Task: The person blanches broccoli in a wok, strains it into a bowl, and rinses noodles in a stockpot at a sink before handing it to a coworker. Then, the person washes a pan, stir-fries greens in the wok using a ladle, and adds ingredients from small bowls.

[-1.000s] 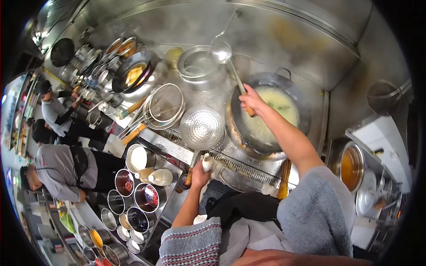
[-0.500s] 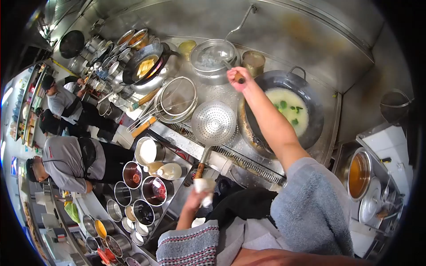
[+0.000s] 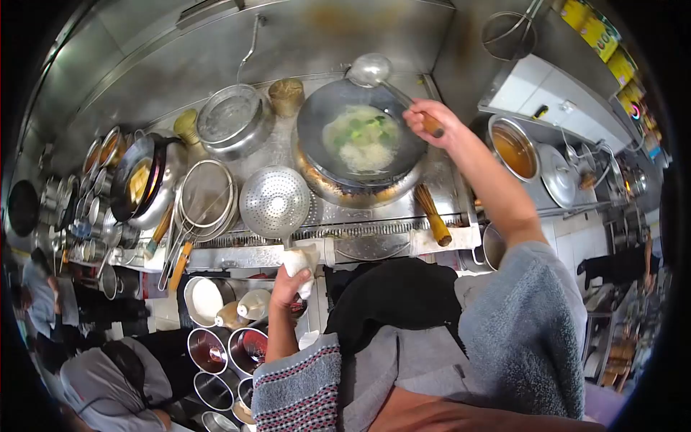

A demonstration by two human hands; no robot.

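Note:
My right hand (image 3: 435, 122) is closed round the wooden handle of a metal ladle (image 3: 371, 70), whose bowl is over the far rim of a dark wok (image 3: 314, 119). Pale liquid with green leaves (image 3: 366, 133) lies in the wok. My left hand (image 3: 290, 285) grips a white cloth (image 3: 300, 264), at the handle end of a perforated strainer (image 3: 275, 203). The strainer rests on the steel stove top, left of the wok.
Wire strainers (image 3: 206, 198) and a water pot (image 3: 230, 120) stand left. A bamboo brush (image 3: 433, 216) lies on the right edge. Orange liquid fills a pot (image 3: 513, 147) at right. Co-workers (image 3: 122, 378) stand at left, beside ingredient containers (image 3: 206, 301).
The view has swung right. My right hand has moved the ladle from the water pot to the wok's far right side. The leaves in the wok are more gathered. My left hand keeps the cloth.

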